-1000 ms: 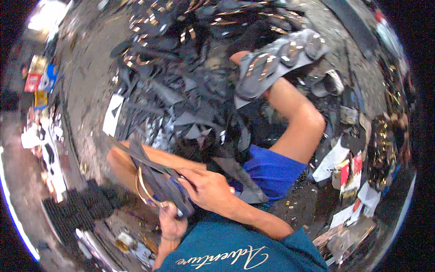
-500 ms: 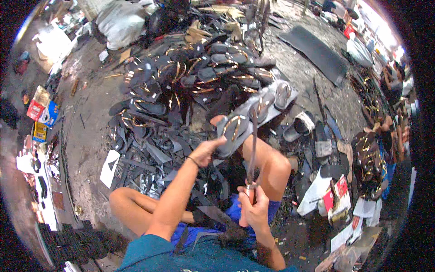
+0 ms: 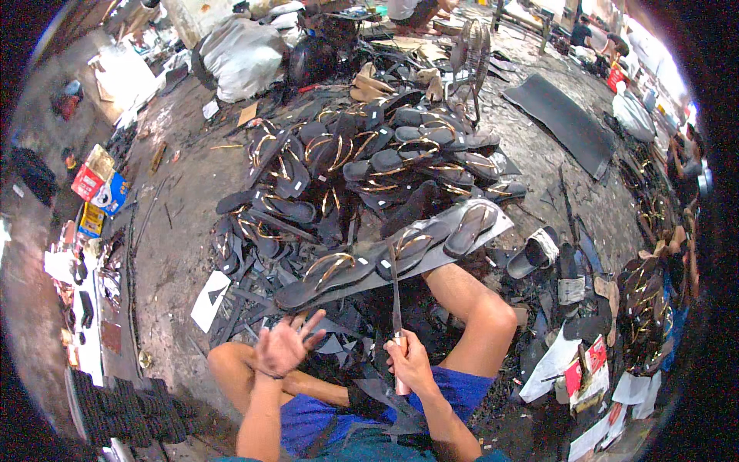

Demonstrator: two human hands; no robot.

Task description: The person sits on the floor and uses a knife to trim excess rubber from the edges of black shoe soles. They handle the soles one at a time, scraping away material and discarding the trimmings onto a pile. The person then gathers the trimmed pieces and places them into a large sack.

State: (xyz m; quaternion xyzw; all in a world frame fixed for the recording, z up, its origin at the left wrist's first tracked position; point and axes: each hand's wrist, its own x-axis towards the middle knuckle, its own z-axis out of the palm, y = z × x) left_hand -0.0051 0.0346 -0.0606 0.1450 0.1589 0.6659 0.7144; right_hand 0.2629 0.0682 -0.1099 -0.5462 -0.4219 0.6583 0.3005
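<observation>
My left hand hangs palm up with fingers spread, holding nothing, above my bent left leg. In my right hand is the light handle of a long, narrow-bladed knife, its blade pointing away from me. Beyond my hands lies a long grey sheet, its right part by my raised right knee. A row of three dark flip-flops rests along it: a left flip-flop with gold straps, a middle flip-flop and a right flip-flop. The knife's tip overlaps the middle one; I cannot tell whether they touch.
A large heap of dark sandals stands behind the sheet. Dark offcuts cover the ground around my legs. A single slipper lies right of my knee. Further off are a black mat, a standing fan and a pale sack.
My left hand has drawn back from the left flip-flop and opened. The sheet with its flip-flops has turned to lie more crosswise. The knife stays in my right hand, and the view has tilted up.
</observation>
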